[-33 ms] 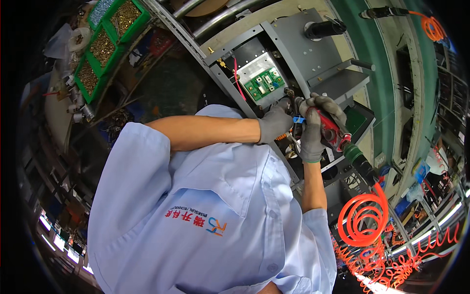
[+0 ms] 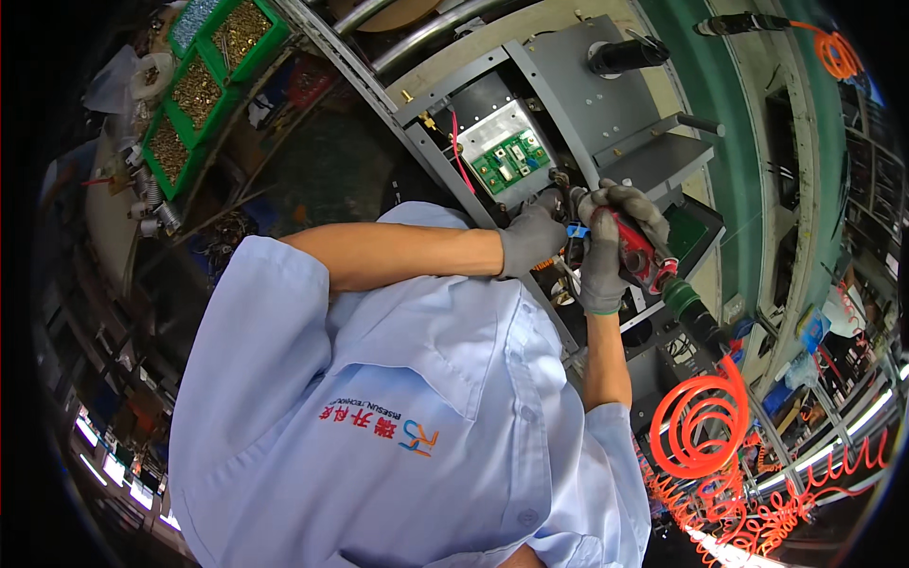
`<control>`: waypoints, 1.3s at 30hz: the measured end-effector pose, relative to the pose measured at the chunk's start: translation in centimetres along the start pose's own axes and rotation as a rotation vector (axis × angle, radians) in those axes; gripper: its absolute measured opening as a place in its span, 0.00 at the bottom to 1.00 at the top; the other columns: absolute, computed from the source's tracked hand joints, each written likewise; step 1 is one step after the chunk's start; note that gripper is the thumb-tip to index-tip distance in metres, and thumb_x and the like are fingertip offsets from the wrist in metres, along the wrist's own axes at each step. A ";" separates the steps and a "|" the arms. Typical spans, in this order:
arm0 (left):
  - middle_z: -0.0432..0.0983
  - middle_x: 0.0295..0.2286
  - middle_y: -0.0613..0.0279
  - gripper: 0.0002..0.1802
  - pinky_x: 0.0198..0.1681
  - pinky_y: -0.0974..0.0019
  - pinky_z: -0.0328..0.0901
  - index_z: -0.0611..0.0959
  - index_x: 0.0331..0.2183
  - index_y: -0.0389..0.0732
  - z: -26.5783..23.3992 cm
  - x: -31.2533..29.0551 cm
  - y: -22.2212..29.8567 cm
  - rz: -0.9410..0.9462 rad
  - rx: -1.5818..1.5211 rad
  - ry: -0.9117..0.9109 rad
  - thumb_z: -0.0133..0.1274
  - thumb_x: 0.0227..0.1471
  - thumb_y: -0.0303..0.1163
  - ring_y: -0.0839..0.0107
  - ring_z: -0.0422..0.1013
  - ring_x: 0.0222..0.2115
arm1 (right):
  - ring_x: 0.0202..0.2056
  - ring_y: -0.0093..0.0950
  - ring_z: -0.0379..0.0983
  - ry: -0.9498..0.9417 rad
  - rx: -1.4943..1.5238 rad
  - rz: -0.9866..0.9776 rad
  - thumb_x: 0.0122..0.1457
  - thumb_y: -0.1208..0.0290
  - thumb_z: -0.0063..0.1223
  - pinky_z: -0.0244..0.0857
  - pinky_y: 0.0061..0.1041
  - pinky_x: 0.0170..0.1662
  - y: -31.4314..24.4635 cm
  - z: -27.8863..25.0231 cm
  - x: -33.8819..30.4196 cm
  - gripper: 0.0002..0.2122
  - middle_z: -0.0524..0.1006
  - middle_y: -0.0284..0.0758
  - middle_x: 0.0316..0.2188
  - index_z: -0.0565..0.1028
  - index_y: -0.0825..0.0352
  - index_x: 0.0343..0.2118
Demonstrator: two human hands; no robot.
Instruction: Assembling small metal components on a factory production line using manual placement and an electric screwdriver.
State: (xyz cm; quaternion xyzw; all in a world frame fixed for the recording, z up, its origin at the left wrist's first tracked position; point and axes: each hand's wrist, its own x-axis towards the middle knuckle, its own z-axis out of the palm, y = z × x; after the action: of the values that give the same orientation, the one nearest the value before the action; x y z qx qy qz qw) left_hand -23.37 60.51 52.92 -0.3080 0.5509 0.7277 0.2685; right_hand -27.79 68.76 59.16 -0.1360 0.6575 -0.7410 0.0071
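My right hand [image 2: 611, 246], in a grey glove, is wrapped round a red air-powered screwdriver [image 2: 640, 248] with a green and black hose end. The tool points up and left into a grey metal chassis [image 2: 530, 80]. My left hand [image 2: 532, 239], gloved too, is closed beside the tool's front end, at dark parts inside the chassis. What its fingers hold is hidden. A small blue piece [image 2: 578, 231] shows between the two hands. Just beyond my left hand, a green circuit board [image 2: 513, 163] sits on a silver plate [image 2: 480, 128] inside the chassis, with a pink wire [image 2: 461, 156] beside it.
Green bins [image 2: 196, 133] of small brass and silver hardware stand at far left. An orange coiled air hose [image 2: 701, 426] hangs at right, below the tool. Another tool [image 2: 743, 25] lies at upper right. A black cylinder [image 2: 630, 57] juts from the chassis.
The orange coiled hose has shifted slightly to the left. Both hands and the screwdriver stay in place.
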 end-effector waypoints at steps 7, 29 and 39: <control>0.75 0.41 0.55 0.21 0.44 0.65 0.68 0.70 0.47 0.40 0.7 1.5 -2.1 0.176 -0.150 -0.067 0.55 0.51 0.29 0.68 0.72 0.43 | 0.43 0.38 0.76 -0.335 -0.374 -0.300 0.53 0.87 0.54 0.72 0.36 0.49 -0.7 0.2 -0.4 0.11 0.75 0.45 0.37 0.66 0.69 0.36; 0.78 0.39 0.55 0.34 0.36 0.68 0.71 0.67 0.57 0.37 0.0 -2.1 1.3 0.039 -0.289 -0.013 0.54 0.46 0.23 0.69 0.76 0.36 | 0.44 0.33 0.74 -0.074 -0.118 -0.052 0.54 0.88 0.52 0.71 0.36 0.52 0.4 0.3 0.7 0.14 0.72 0.44 0.41 0.64 0.69 0.39; 0.77 0.40 0.57 0.32 0.41 0.68 0.70 0.69 0.54 0.37 -0.1 -3.3 2.8 0.005 -0.392 0.046 0.52 0.45 0.20 0.69 0.75 0.40 | 0.43 0.31 0.74 -0.026 -0.148 0.112 0.55 0.86 0.53 0.71 0.34 0.51 0.2 1.0 1.2 0.13 0.73 0.42 0.41 0.66 0.69 0.42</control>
State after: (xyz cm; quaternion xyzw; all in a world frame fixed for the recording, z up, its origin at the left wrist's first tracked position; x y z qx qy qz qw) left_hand -23.18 59.60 57.14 -0.3696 0.4055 0.8145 0.1887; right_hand -28.79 67.57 59.31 -0.1086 0.7169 -0.6871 0.0468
